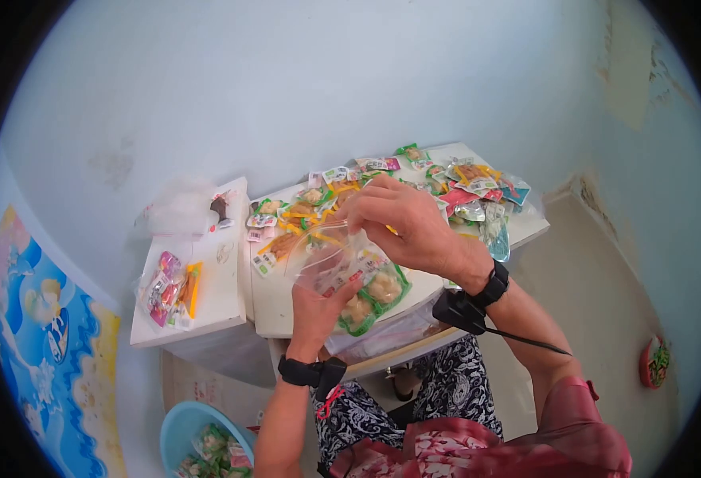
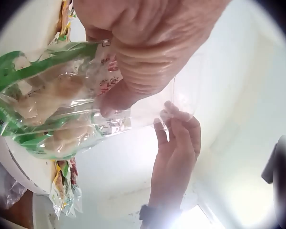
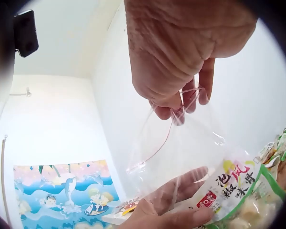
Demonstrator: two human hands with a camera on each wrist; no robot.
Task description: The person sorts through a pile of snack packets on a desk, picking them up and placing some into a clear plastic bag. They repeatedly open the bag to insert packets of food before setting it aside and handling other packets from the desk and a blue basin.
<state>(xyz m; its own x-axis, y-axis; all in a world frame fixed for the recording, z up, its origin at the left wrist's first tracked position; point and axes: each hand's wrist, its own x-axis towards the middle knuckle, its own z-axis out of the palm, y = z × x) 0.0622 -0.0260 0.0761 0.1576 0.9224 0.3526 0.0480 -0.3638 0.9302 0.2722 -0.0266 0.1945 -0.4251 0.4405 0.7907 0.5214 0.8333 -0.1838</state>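
A clear plastic zip bag [image 1: 312,256] is held up over the front of the table, green-edged snack packets [image 1: 384,288] with pale pieces in its lower part. My left hand [image 1: 317,317] grips the bag and packets at the side, thumb across the printed white label [image 2: 109,81]. At the bag's upper edge, my right hand [image 1: 414,227] pinches the thin film between thumb and fingers. The right wrist view shows the film gathered at those fingertips, with a red line [image 3: 159,151] running down along it.
Many snack packets [image 1: 294,217] cover the back of the white table [image 1: 275,307]. A bagged pile [image 1: 478,195] lies at its right end. On the left side table are a filled bag [image 1: 167,291] and clear bags [image 1: 181,213]. A blue basin [image 1: 177,422] with packets stands below.
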